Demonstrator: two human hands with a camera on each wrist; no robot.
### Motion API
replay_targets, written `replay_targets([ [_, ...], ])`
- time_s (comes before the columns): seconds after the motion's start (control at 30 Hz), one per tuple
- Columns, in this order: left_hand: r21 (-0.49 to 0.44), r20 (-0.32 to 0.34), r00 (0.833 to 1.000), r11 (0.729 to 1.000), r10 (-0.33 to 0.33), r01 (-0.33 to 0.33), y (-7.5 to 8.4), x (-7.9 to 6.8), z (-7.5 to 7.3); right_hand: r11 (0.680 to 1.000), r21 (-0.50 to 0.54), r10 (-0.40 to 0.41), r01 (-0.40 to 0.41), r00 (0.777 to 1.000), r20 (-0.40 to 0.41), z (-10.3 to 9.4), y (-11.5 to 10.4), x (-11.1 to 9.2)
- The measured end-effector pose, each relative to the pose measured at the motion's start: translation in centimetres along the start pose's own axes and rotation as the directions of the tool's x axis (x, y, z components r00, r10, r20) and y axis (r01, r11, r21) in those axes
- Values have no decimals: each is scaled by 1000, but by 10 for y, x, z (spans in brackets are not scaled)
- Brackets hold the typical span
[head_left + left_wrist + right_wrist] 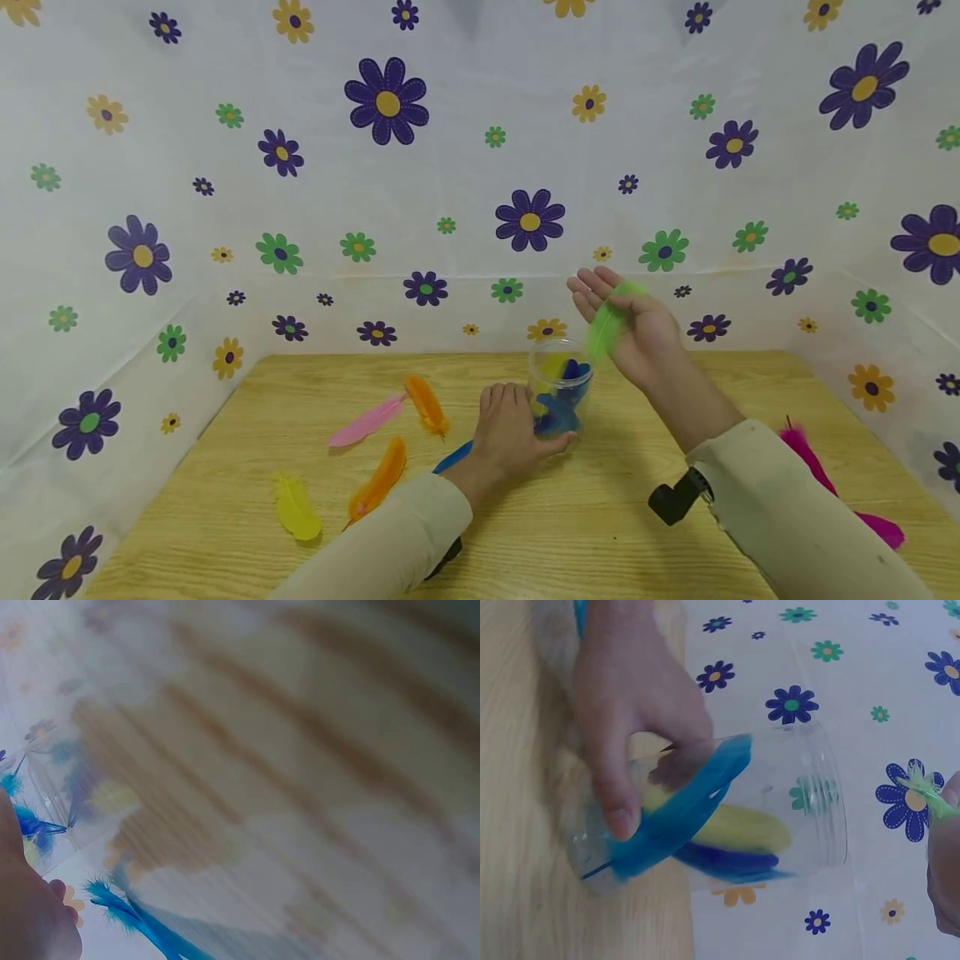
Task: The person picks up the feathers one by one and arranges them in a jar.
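Observation:
A clear plastic jar point(534, 372) stands toward the back of the wooden table, and my left hand point(504, 429) grips its lower side with thumb and fingers around it. Inside, a light-blue feather point(694, 806), a yellow feather point(742, 827) and a dark-blue feather point(731, 861) show through the wall. Just right of the jar's mouth and a little above it, my right hand point(651, 332) is raised palm up. Its thumb pinches a lime-green feather point(609, 323), whose lower end hangs near the rim. A blue feather point(454, 457) lies partly hidden behind my left wrist.
Left on the table point(600, 533) lie a pink feather point(367, 422), orange feathers point(426, 406) and a yellow feather point(297, 507). Magenta feathers point(810, 458) lie at the right, partly behind my right sleeve. A flowered white cloth point(450, 183) encloses the back and sides.

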State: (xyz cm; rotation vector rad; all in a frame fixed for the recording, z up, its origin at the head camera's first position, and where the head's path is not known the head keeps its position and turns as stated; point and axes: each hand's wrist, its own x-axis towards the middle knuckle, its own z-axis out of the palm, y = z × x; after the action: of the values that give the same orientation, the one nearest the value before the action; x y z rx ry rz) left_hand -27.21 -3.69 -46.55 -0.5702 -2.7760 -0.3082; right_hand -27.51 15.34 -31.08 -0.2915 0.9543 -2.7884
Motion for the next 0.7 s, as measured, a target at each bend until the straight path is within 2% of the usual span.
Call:
replay_targets([
  [0.17,-16,8,1000,1000,-8,8,2,0,0,997,29,-68,69,997,-48,10,6,17],
  [0.33,-9,17,1000,1000,-10,10,4,1,0,995,-14,-99,98,991,-90,4,15,28],
  [0.7,11,-11,1000,1000,-6,6,1,0,0,995,-46,-99,93,985,-139,-13,27,25],
])
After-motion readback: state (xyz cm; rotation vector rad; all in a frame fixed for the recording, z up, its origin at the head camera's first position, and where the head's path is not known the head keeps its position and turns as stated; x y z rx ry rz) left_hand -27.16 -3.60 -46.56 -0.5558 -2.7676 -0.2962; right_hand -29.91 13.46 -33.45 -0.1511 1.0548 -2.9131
